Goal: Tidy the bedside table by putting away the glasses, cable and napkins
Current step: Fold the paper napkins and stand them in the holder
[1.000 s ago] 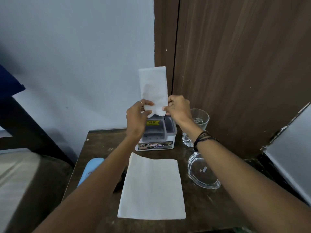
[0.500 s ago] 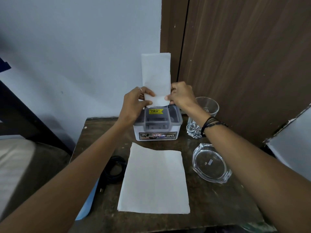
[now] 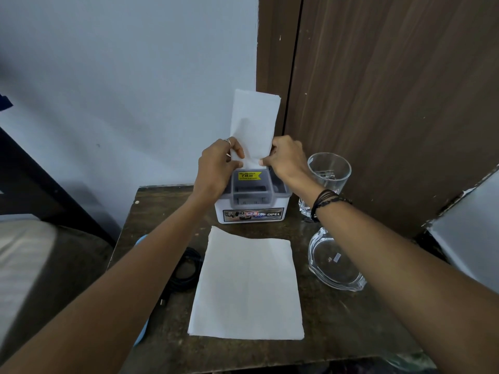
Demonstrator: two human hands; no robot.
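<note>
Both forearms reach forward from the lower corners and meet over the holder (image 3: 252, 202) at the table's (image 3: 337, 325) 12 o'clock edge. The left hand (image 3: 217, 168), a ring on one finger, is knuckles up; the right hand (image 3: 287, 157), dark bands at its wrist, mirrors it

The table is dark, worn wood. At its 9 o'clock edge a blue thing (image 3: 140, 290) shows under the left arm, with the black cable (image 3: 186, 268) coiled just beside it. A flat napkin (image 3: 247, 287) lies in the middle. At 3 o'clock a glass dish (image 3: 334, 263) lies partly under the right arm, and a tumbler (image 3: 328, 171) stands upright at 1 o'clock. A pale wall rises behind, brown wood panels to its right, bedding at far left

Each hand pinches a lower corner of a folded napkin (image 3: 253, 125) between thumb and fingers, holding it upright, its bottom edge at the holder's top
</note>
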